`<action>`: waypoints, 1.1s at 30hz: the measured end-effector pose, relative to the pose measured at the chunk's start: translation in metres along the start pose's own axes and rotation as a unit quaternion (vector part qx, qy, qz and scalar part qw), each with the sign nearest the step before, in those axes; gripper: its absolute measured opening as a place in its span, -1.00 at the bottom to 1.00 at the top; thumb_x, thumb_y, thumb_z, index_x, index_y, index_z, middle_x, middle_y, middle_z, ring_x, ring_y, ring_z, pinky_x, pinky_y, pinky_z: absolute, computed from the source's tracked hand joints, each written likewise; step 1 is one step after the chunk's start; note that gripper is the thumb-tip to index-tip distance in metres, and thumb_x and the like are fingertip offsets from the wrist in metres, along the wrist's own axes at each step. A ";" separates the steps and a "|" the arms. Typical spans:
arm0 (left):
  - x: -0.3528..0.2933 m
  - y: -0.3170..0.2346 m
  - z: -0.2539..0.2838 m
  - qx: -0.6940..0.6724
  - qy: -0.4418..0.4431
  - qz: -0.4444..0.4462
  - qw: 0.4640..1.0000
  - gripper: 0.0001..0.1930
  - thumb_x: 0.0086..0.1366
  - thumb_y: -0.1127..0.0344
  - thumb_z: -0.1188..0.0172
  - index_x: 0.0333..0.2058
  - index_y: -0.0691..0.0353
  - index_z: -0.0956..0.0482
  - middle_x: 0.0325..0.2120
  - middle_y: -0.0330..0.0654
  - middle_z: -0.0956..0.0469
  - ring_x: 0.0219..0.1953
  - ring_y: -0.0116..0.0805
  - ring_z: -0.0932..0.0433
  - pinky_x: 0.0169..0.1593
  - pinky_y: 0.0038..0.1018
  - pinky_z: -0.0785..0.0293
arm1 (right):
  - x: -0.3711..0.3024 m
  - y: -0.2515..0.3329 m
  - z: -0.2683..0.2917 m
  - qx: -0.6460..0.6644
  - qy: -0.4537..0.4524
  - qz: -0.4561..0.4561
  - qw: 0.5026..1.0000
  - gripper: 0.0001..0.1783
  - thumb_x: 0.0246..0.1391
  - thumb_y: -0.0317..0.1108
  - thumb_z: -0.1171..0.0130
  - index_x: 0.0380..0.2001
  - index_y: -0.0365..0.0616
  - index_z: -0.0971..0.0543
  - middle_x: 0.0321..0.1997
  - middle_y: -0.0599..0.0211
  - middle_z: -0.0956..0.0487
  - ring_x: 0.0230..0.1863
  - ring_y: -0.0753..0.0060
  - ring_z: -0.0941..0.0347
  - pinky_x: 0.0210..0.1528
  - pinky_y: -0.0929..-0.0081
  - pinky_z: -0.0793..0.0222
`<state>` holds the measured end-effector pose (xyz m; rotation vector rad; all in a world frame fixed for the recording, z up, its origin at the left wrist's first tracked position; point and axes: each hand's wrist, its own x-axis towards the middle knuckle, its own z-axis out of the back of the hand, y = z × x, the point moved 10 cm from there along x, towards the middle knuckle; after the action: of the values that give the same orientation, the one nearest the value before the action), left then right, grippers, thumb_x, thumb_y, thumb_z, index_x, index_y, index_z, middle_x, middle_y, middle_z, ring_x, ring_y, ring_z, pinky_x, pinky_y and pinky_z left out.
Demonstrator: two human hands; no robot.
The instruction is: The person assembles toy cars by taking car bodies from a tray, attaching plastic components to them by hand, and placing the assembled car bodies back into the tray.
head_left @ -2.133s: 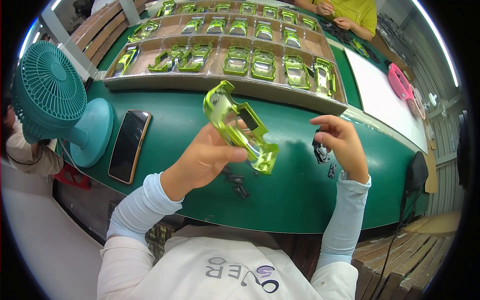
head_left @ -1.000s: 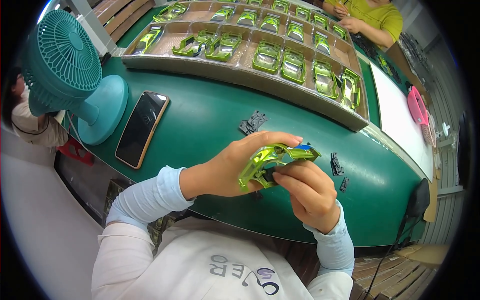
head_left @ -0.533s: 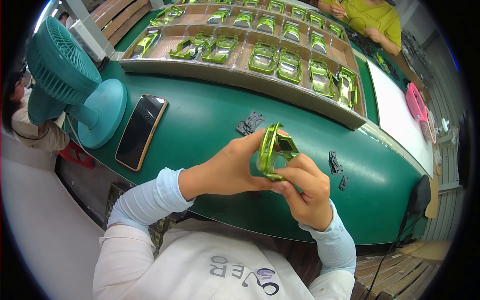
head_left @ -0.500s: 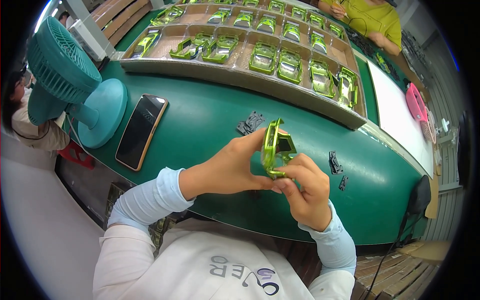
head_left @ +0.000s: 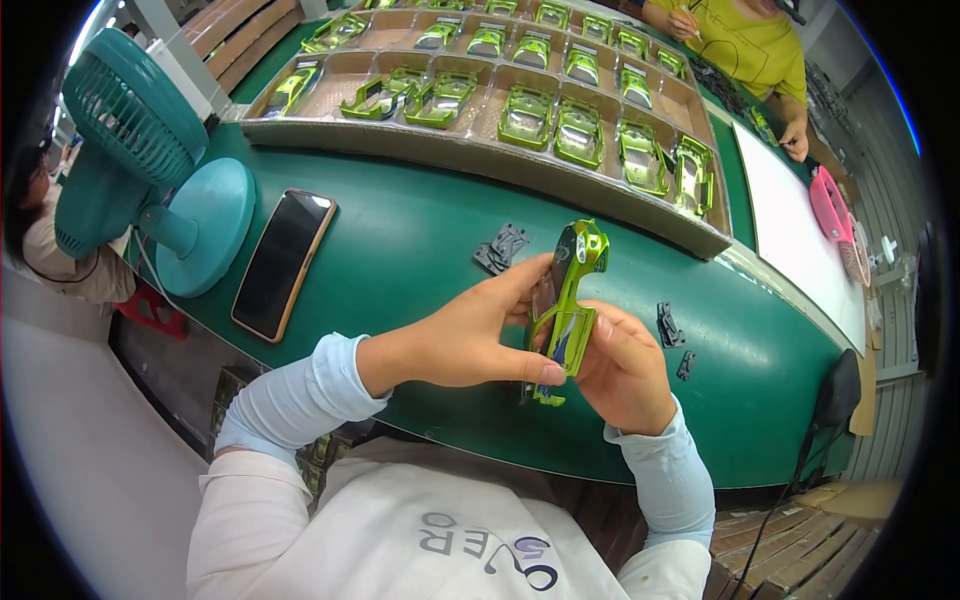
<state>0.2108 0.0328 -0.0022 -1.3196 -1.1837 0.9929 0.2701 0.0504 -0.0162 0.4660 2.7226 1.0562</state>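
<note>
1. Presently find left hand [head_left: 465, 335] clamped on green car shell [head_left: 570, 338], with thumb across its lower side.
2. Find right hand [head_left: 630, 372] gripping shell's right side.
3. Locate shell on end above table [head_left: 400, 240], toward near edge.
4. Note black parts [head_left: 670, 326] between right hand and table's right edge.

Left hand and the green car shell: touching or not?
Touching. The head view shows the left hand gripping the green car shell, its thumb laid across the shell's near end.
</note>
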 end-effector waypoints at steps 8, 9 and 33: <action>-0.003 0.001 -0.004 0.019 0.034 -0.017 0.999 -0.09 -0.03 0.25 -0.28 0.16 0.36 0.15 -0.15 -0.13 -0.26 -0.10 -0.36 -0.28 0.06 -0.43 -0.19 | 0.000 -0.006 -0.003 -0.085 0.028 0.003 0.996 -0.70 0.10 -0.40 0.11 -0.10 -0.31 -0.36 -0.09 0.12 -0.42 -0.06 0.34 -0.35 -0.03 0.40 -0.26; -0.003 -0.001 -0.003 0.045 0.031 -0.043 0.998 -0.10 -0.04 0.29 -0.28 0.16 0.36 0.14 -0.15 -0.12 -0.26 -0.08 -0.35 -0.27 0.07 -0.42 -0.18 | -0.001 -0.007 0.000 -0.075 -0.003 0.011 0.997 -0.70 0.09 -0.39 0.07 -0.11 -0.31 -0.36 -0.14 0.13 -0.44 -0.12 0.33 -0.39 -0.08 0.40 -0.31; -0.022 -0.048 -0.015 0.404 -0.030 -0.356 0.842 -0.46 -0.11 0.50 -0.26 -0.09 0.09 -0.31 -0.08 0.03 -0.28 -0.07 0.00 -0.34 -0.03 -0.24 -0.32 | -0.012 0.032 -0.016 -0.569 -0.110 0.175 0.796 -0.75 -0.13 -0.45 -0.10 -0.29 -0.23 -0.45 -0.34 0.12 -0.41 -0.30 0.16 -0.36 -0.29 0.39 -0.27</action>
<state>0.2165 0.0064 0.0456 -0.1359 -0.9910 0.8126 0.2835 0.0588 0.0186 0.7604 1.3688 2.2451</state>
